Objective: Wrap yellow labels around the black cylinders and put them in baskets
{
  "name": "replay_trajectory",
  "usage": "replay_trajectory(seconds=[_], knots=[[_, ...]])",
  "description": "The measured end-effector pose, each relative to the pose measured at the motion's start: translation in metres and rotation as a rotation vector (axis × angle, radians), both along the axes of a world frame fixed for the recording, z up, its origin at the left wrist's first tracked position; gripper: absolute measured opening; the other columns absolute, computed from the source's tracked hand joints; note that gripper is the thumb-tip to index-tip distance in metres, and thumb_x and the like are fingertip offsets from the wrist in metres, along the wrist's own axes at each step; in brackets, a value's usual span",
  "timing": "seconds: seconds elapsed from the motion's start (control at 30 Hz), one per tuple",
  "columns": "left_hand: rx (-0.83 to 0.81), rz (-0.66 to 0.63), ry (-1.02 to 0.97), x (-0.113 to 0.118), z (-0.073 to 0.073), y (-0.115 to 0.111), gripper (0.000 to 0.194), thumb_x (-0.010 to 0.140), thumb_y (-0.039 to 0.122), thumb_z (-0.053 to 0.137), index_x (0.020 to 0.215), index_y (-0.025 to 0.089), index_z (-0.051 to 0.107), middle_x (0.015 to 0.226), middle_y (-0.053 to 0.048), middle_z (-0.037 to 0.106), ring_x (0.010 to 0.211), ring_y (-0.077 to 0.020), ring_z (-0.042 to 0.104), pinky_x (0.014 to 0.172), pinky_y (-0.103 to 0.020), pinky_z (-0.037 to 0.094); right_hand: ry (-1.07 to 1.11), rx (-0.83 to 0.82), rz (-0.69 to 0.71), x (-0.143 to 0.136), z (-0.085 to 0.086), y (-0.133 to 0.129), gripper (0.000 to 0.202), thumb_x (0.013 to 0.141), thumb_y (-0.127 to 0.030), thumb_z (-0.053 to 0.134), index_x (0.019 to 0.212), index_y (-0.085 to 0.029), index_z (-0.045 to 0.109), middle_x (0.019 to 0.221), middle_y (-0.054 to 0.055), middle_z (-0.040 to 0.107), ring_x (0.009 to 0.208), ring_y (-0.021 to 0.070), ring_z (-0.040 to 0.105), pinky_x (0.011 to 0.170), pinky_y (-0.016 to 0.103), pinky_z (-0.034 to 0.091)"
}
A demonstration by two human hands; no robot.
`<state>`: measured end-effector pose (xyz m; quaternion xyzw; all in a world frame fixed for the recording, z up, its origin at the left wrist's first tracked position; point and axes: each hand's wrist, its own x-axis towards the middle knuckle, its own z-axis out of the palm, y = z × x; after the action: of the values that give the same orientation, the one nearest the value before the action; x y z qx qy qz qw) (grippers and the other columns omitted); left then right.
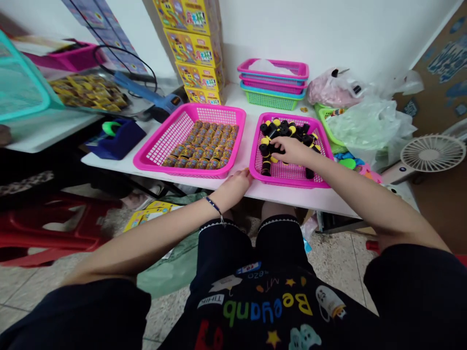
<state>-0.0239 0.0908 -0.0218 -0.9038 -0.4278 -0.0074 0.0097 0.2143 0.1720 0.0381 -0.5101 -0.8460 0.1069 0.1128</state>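
My right hand [292,150] reaches into a pink mesh basket [292,183] on the right. Its thumb and fingers pinch at a small black cylindrical piece with a yellow part, among a loose pile of similar black and yellow pieces [282,129]. My left hand [236,187] rests at the table's front edge, by the near left corner of that basket, with its fingers stretched out and partly hidden. Left of it stands a larger pink basket [149,141], where small brown-and-yellow printed cylinders [204,146] lie in neat rows.
Behind are stacked yellow boxes [199,48] and nested coloured baskets [272,87]. Plastic bags [372,121] and a white fan [428,153] stand at right. A blue tape dispenser [116,138] sits at left, near a red stool [65,223] on the floor.
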Motion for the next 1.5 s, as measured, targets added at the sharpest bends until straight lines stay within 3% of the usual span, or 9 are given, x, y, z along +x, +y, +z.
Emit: replay_trajectory(seconds=[0.2,0.43,0.6,0.77,1.0,1.1,1.2,1.37,1.5], knots=[[0.005,0.013,0.066,0.006,0.004,0.0,0.037,0.095,-0.003,0.042,0.123,0.006,0.064,0.116,-0.022,0.071,0.109,-0.027,0.071,0.097,-0.039,0.06,-0.037,-0.024,-0.042,-0.038,-0.011,0.007,0.044,0.089,-0.022,0.07,0.131,-0.011,0.062,0.12,0.019,0.073,0.107,0.0323,0.071,0.09,0.045,0.056],[-0.02,0.011,0.129,0.003,0.012,-0.021,0.043,0.098,-0.003,0.037,0.135,0.006,0.056,0.111,-0.021,0.073,0.103,-0.0273,0.075,0.089,-0.039,0.063,0.19,0.123,-0.037,-0.016,0.008,-0.01,0.048,0.082,-0.018,0.068,0.13,-0.016,0.067,0.121,0.012,0.068,0.111,0.0266,0.066,0.102,0.044,0.054],[-0.055,0.025,-0.069,-0.019,0.009,-0.037,0.057,0.098,-0.001,0.04,0.153,0.014,0.043,0.133,-0.018,0.069,0.123,-0.0229,0.07,0.102,-0.035,0.06,0.683,0.102,-0.006,0.008,0.007,-0.071,0.055,0.085,-0.029,0.07,0.137,-0.027,0.053,0.108,0.003,0.065,0.09,0.0176,0.07,0.074,0.032,0.061],[-0.112,0.091,-0.268,-0.036,-0.001,-0.04,0.043,0.099,0.005,0.047,0.137,0.016,0.063,0.121,-0.014,0.076,0.112,-0.0234,0.074,0.098,-0.034,0.061,1.012,0.143,0.0,0.006,-0.017,-0.145,0.035,0.083,-0.031,0.081,0.107,-0.029,0.055,0.104,0.0,0.066,0.093,0.0151,0.071,0.08,0.029,0.065],[-0.262,0.229,-1.131,-0.025,0.006,-0.059,0.027,0.092,0.03,0.073,0.114,0.016,0.078,0.109,-0.01,0.081,0.087,-0.019,0.078,0.082,-0.029,0.065,1.159,0.092,-0.106,-0.01,-0.033,-0.19,0.029,0.085,-0.019,0.081,0.113,-0.027,0.073,0.115,0.004,0.068,0.097,0.0152,0.073,0.084,0.03,0.066],[-0.448,0.146,-1.454,-0.013,0.006,-0.077,0.013,0.078,0.024,0.086,0.084,0.016,0.077,0.096,-0.007,0.08,0.086,-0.0162,0.077,0.077,-0.022,0.063,1.222,0.003,-0.096,-0.014,-0.027,-0.194,0.04,0.085,-0.017,0.082,0.122,-0.031,0.072,0.109,0.001,0.073,0.094,0.0145,0.074,0.083,0.029,0.066],[-0.609,0.134,-1.667,-0.001,0.003,-0.089,0.026,0.07,0.018,0.093,0.071,0.016,0.067,0.08,-0.001,0.077,0.073,-0.0128,0.076,0.067,-0.018,0.062,1.245,-0.012,-0.09,-0.017,-0.022,-0.196,0.041,0.084,-0.018,0.083,0.121,-0.032,0.073,0.106,0.0,0.075,0.091,0.0139,0.074,0.082,0.028,0.066],[-0.78,0.248,-1.639,0.007,0.002,-0.101,0.038,0.082,0.036,0.088,0.107,0.018,0.067,0.074,0.0,0.08,0.063,-0.0152,0.077,0.062,-0.022,0.064,1.222,0.037,-0.095,-0.023,-0.018,-0.197,0.034,0.083,-0.023,0.085,0.115,-0.029,0.075,0.112,0.002,0.074,0.093,0.0151,0.075,0.082,0.029,0.067],[-0.746,0.147,-1.459,0.001,-0.003,-0.103,0.068,0.091,0.039,0.08,0.149,0.02,0.049,0.084,-0.001,0.083,0.072,-0.0143,0.079,0.07,-0.019,0.063,1.25,-0.012,-0.131,-0.026,-0.017,-0.195,0.028,0.089,-0.032,0.081,0.116,-0.03,0.075,0.102,0.001,0.078,0.085,0.014,0.076,0.077,0.027,0.068]])
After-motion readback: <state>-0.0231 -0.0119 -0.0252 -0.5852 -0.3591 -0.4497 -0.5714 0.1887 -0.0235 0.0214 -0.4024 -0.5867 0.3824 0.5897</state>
